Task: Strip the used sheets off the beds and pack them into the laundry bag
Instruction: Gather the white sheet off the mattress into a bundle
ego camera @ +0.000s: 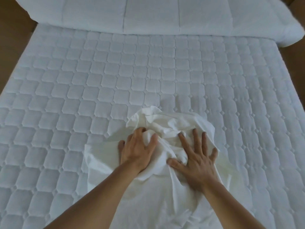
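Note:
A crumpled white sheet (166, 124) lies bunched in a heap on the quilted mattress pad (99, 83), near the bed's front middle, trailing toward me. My left hand (137, 151) rests on the heap's left side with fingers curled into the folds. My right hand (196, 161) lies on the right side, fingers spread, thumb and fingertips dug into the cloth. Both hands press on the sheet from above. No laundry bag is in view.
A folded white duvet (148, 12) lies across the far end of the bed. Brown floor (14, 40) shows along the left side and at the far right corner. The mattress pad stretches bare to both sides of the heap.

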{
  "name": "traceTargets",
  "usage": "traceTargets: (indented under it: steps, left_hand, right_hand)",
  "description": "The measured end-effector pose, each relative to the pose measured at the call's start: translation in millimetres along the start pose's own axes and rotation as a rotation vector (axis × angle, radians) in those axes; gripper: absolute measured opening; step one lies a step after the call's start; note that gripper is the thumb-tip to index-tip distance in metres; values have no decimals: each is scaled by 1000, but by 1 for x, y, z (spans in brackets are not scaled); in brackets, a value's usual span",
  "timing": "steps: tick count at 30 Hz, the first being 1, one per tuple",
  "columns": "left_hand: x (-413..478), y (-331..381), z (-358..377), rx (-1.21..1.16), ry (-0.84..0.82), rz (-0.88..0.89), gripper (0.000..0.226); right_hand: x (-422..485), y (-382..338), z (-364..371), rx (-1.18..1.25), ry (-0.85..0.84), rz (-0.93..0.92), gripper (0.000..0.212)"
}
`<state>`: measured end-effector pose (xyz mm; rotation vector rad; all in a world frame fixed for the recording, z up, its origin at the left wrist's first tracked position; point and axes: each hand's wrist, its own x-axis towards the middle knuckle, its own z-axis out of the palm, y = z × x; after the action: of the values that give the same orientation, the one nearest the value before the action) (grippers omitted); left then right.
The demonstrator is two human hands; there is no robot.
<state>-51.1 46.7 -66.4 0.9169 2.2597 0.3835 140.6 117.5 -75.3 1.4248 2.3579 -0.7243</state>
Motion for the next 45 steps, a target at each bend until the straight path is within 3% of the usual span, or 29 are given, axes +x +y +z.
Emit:
traceTargets:
  steps: [3,6,10,13,17,20,27,29,31,34,37,41,43,45]
  left_hand:
    - [-24,-21,3,141,-163,-145,98]
    - [-28,-32,6,121,-268,-325,107]
    - [-18,-33,1,-90,-277,-401,116]
    - [-16,-33,3,-336,-133,-363,111]
    - [-33,-25,-3,-597,7,-321,74]
    - [-61,-16,-11,-764,80,-298,39]
    - [-125,-15,-7,-906,136,-228,28]
    - [-136,-22,-3,-884,74,-218,28]
    - [-149,-31,3,-833,-15,-222,47]
    - [-170,-46,17,-719,-119,-230,58]
    - [-164,-55,36,-546,-109,-239,55]
    - [-141,-49,53,-249,-8,-291,77]
    - [-143,-43,55,-95,72,-287,103]
    - [-152,-42,52,60,110,-261,123]
  right_hand:
    - [7,2,-6,19,36,-14,122]
    - [17,-1,-8,152,90,80,145]
    - [39,0,-17,352,-14,114,157]
    - [50,-4,-32,511,-101,107,162]
    - [21,-12,-44,543,-31,8,149]
    - [-25,-10,-52,520,49,-57,126]
    - [-117,2,-23,730,232,17,89]
    - [-135,3,-9,921,295,65,65]
    - [-154,1,6,1117,317,134,43]
    - [-175,3,30,1171,308,310,44]
    - [-173,12,49,1121,310,469,36]
    - [-156,18,52,937,371,559,45]
    - [-154,23,59,704,325,639,51]
    - [-156,27,68,507,293,638,71]
